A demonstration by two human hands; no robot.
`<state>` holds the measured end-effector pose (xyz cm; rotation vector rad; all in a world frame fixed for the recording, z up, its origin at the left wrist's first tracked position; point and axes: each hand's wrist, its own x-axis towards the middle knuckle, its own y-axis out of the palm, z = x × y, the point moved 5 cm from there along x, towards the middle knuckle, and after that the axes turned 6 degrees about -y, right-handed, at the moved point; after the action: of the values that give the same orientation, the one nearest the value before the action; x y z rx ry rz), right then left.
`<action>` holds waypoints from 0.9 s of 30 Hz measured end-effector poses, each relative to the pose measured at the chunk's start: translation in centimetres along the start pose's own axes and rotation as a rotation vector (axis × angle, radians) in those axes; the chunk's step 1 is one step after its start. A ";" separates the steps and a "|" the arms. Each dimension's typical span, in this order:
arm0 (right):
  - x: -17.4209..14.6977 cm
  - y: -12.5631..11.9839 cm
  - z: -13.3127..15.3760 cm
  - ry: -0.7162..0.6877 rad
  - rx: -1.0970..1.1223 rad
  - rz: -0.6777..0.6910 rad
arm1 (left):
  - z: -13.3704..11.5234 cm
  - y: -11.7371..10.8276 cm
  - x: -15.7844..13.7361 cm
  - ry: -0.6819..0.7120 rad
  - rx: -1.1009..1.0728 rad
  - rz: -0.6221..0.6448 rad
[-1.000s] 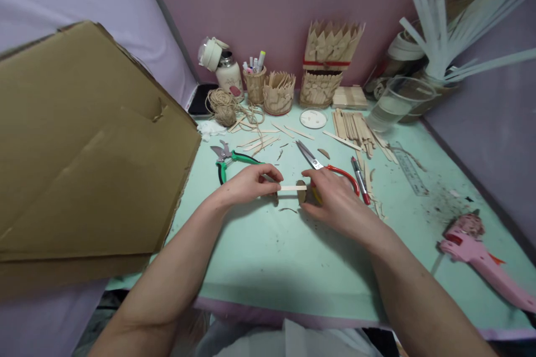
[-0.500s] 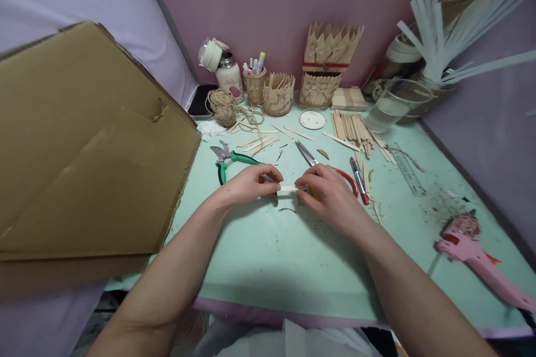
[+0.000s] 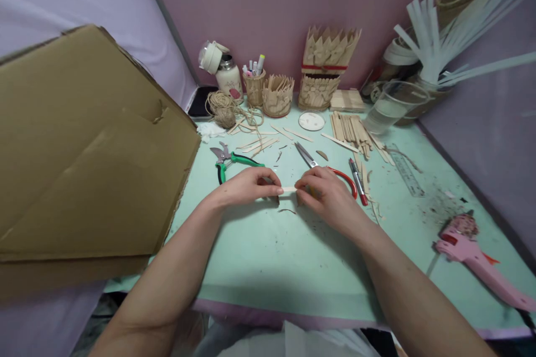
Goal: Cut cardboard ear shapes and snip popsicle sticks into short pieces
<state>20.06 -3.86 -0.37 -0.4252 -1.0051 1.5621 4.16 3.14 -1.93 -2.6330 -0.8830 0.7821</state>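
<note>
Between my hands a short pale wooden craft stick (image 3: 288, 189) lies level, just above the table. My left hand (image 3: 257, 185) pinches its left end between thumb and fingers, and my right hand (image 3: 322, 189) pinches the right end. Small brown pieces show beneath both sets of fingertips; what they are I cannot make out. Beyond my left hand lie green-handled pruning shears (image 3: 226, 160), spread apart. Scissors (image 3: 307, 155) with red handles rest partly behind my right hand. A red and grey marker (image 3: 358, 181) lies to the right of them.
A pink glue gun (image 3: 473, 256) lies at right, near a clear ruler (image 3: 406, 173). Loose craft sticks (image 3: 349, 131), twine (image 3: 226, 109), a small white dish (image 3: 311, 120) and stick-covered holders (image 3: 278, 96) stand or lie at the back. A large cardboard sheet (image 3: 92, 150) leans along the left.
Both hands keep their pinch on the craft stick with hardly any movement. The whole view has shifted very slightly.
</note>
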 end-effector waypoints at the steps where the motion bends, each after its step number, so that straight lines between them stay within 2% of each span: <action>1: 0.0 0.0 0.0 -0.002 -0.001 -0.001 | 0.1 0.0 0.0 0.005 0.014 -0.002; 5: 0.0 0.0 -0.1 -0.008 0.001 -0.007 | -0.1 0.1 -0.1 0.051 0.108 -0.067; 8: 0.0 0.1 0.0 -0.008 0.001 -0.006 | -0.4 0.0 -0.4 0.058 0.183 -0.068; 12: 0.0 -0.1 0.1 0.006 0.017 -0.053 | -1.0 -1.0 -1.3 0.083 0.273 -0.107; 14: 0.0 -0.2 0.0 0.035 0.041 -0.069 | -1.1 -1.9 -1.5 0.088 0.240 -0.182; 18: -0.1 -0.1 -0.1 0.113 0.108 -0.046 | -0.1 -3.8 -1.1 0.013 0.095 -0.446; 20: -0.1 -0.1 -0.1 0.121 0.114 -0.044 | 0.5 -4.4 -0.9 -0.027 0.091 -0.559; 22: -0.1 0.0 -0.1 0.113 0.096 -0.044 | 0.6 -4.8 -0.8 -0.045 0.132 -0.617; 24: 0.0 0.1 -0.2 0.108 0.071 -0.041 | 0.1 -5.1 -0.9 -0.052 0.201 -0.617; 27: 0.0 0.1 -0.2 0.096 0.038 -0.030 | -1.5 -5.7 -0.6 -0.039 0.360 -0.547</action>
<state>20.14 -3.76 -0.61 -0.4526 -0.9032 1.5170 1.92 7.13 1.80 -1.9386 -1.2588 0.7555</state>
